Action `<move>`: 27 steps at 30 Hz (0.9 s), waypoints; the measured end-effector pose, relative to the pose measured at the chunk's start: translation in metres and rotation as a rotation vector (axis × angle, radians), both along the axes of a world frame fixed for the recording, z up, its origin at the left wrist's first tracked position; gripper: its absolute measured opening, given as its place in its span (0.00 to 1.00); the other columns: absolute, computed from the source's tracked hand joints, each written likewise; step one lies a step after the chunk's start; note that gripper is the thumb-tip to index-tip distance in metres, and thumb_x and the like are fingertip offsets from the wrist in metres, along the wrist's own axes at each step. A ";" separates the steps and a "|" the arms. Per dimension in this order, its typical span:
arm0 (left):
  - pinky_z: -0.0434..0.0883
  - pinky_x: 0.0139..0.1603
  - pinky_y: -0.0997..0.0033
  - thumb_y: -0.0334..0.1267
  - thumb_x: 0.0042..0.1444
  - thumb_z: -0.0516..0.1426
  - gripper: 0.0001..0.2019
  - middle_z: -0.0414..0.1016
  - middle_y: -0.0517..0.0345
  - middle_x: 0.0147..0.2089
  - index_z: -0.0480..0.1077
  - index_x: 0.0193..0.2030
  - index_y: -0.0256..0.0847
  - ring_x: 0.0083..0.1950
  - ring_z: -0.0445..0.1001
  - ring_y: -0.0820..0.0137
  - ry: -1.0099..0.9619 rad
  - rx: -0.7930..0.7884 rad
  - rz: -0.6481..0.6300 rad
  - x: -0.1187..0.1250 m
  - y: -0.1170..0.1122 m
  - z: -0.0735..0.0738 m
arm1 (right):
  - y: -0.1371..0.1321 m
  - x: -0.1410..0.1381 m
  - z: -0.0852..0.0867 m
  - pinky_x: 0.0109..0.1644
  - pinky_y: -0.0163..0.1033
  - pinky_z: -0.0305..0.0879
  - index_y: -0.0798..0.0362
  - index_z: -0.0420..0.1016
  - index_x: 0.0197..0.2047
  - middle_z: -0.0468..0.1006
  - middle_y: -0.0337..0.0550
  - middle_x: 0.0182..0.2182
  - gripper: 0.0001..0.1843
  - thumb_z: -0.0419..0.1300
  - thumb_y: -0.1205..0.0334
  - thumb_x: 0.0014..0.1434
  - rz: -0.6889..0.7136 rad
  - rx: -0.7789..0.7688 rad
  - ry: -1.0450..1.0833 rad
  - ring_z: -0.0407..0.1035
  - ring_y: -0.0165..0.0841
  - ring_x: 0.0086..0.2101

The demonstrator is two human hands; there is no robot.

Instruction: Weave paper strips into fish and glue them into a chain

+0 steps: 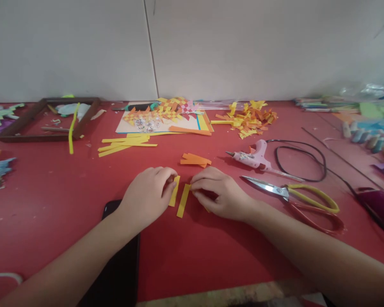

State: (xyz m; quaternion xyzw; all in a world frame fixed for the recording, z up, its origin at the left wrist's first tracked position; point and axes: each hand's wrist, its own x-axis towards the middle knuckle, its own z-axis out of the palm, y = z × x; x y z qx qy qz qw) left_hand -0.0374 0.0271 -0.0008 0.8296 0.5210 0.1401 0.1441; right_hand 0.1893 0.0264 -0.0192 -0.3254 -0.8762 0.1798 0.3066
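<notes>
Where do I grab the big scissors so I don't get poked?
Probably by the yellow loop and red loop, coming from the right. The scissors lie on the table with their pointed blades aimed left, away from that side. The loops look wide enough for fingers, and that keeps your hand off the sharp end.

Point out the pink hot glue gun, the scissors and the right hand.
Pink hot glue gun [254, 160], head view: body.
Scissors [285, 193], head view: pivot area.
Right hand [224, 192], head view: back of the hand.
</notes>
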 end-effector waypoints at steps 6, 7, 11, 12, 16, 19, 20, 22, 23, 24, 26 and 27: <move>0.73 0.44 0.60 0.24 0.61 0.46 0.23 0.80 0.47 0.50 0.70 0.59 0.42 0.49 0.79 0.58 0.060 -0.048 -0.015 0.001 0.010 0.004 | 0.000 0.000 0.000 0.41 0.41 0.68 0.53 0.76 0.33 0.78 0.43 0.28 0.09 0.56 0.67 0.63 -0.005 0.062 -0.074 0.68 0.32 0.30; 0.73 0.45 0.60 0.23 0.59 0.46 0.25 0.79 0.47 0.50 0.70 0.59 0.42 0.50 0.79 0.58 0.076 -0.049 -0.040 0.001 0.012 0.005 | 0.000 0.000 0.000 0.40 0.41 0.68 0.53 0.76 0.34 0.78 0.43 0.28 0.08 0.57 0.68 0.63 -0.004 0.068 -0.073 0.68 0.32 0.30; 0.74 0.46 0.61 0.25 0.61 0.48 0.22 0.79 0.49 0.46 0.74 0.56 0.43 0.48 0.79 0.59 0.094 -0.029 -0.094 -0.001 0.018 0.009 | 0.002 0.001 -0.003 0.41 0.41 0.69 0.53 0.77 0.39 0.80 0.43 0.32 0.06 0.58 0.68 0.63 -0.038 0.097 -0.040 0.71 0.33 0.33; 0.74 0.46 0.61 0.26 0.62 0.48 0.20 0.79 0.49 0.45 0.75 0.54 0.43 0.47 0.79 0.59 0.086 -0.026 -0.103 -0.001 0.017 0.009 | 0.003 0.002 -0.004 0.42 0.41 0.70 0.52 0.77 0.39 0.81 0.44 0.33 0.06 0.58 0.68 0.63 -0.069 0.117 -0.037 0.71 0.34 0.35; 0.74 0.45 0.60 0.33 0.67 0.48 0.16 0.77 0.50 0.43 0.76 0.49 0.41 0.44 0.78 0.59 0.016 -0.012 -0.147 -0.003 0.011 0.003 | 0.014 0.009 -0.007 0.49 0.49 0.69 0.51 0.76 0.45 0.83 0.48 0.41 0.09 0.56 0.69 0.65 -0.242 0.240 -0.095 0.73 0.40 0.41; 0.74 0.46 0.58 0.31 0.66 0.48 0.17 0.76 0.49 0.43 0.76 0.51 0.39 0.44 0.78 0.59 -0.005 -0.012 -0.146 -0.005 0.005 -0.003 | 0.022 0.013 -0.008 0.53 0.54 0.68 0.51 0.74 0.52 0.81 0.50 0.49 0.14 0.54 0.69 0.66 -0.307 0.274 -0.172 0.72 0.45 0.48; 0.74 0.46 0.57 0.30 0.64 0.48 0.17 0.76 0.49 0.44 0.75 0.51 0.39 0.44 0.78 0.58 -0.011 -0.013 -0.117 -0.005 0.003 -0.004 | 0.025 0.014 -0.009 0.53 0.54 0.69 0.51 0.73 0.53 0.81 0.51 0.50 0.15 0.54 0.69 0.66 -0.321 0.270 -0.190 0.72 0.45 0.48; 0.74 0.46 0.56 0.29 0.62 0.47 0.18 0.76 0.48 0.45 0.75 0.51 0.38 0.46 0.78 0.57 -0.034 0.001 -0.049 -0.004 0.000 -0.005 | 0.029 0.014 -0.011 0.51 0.54 0.70 0.52 0.73 0.53 0.82 0.51 0.46 0.14 0.54 0.68 0.66 -0.347 0.246 -0.211 0.72 0.46 0.47; 0.74 0.47 0.55 0.29 0.62 0.47 0.18 0.76 0.48 0.46 0.75 0.50 0.37 0.46 0.77 0.57 -0.051 0.018 -0.027 -0.003 -0.001 -0.005 | 0.031 0.014 -0.013 0.50 0.53 0.71 0.52 0.74 0.53 0.82 0.51 0.44 0.14 0.55 0.67 0.66 -0.359 0.231 -0.212 0.72 0.46 0.46; 0.74 0.47 0.55 0.29 0.62 0.47 0.18 0.76 0.47 0.46 0.75 0.50 0.37 0.47 0.77 0.57 -0.071 0.039 -0.023 -0.003 -0.002 -0.005 | 0.032 0.014 -0.014 0.49 0.53 0.71 0.52 0.74 0.52 0.82 0.51 0.41 0.13 0.55 0.67 0.65 -0.369 0.216 -0.207 0.72 0.45 0.45; 0.73 0.48 0.55 0.31 0.62 0.47 0.16 0.76 0.48 0.46 0.75 0.48 0.37 0.47 0.76 0.57 -0.112 0.082 -0.055 -0.001 -0.004 -0.006 | 0.035 0.012 -0.017 0.48 0.52 0.71 0.51 0.75 0.50 0.82 0.50 0.39 0.12 0.56 0.66 0.65 -0.379 0.193 -0.188 0.72 0.45 0.43; 0.73 0.48 0.56 0.31 0.62 0.48 0.15 0.76 0.48 0.45 0.75 0.47 0.37 0.46 0.76 0.58 -0.128 0.097 -0.075 0.000 -0.005 -0.007 | 0.035 0.012 -0.018 0.48 0.52 0.71 0.50 0.75 0.49 0.81 0.49 0.38 0.11 0.56 0.67 0.65 -0.379 0.190 -0.174 0.72 0.44 0.43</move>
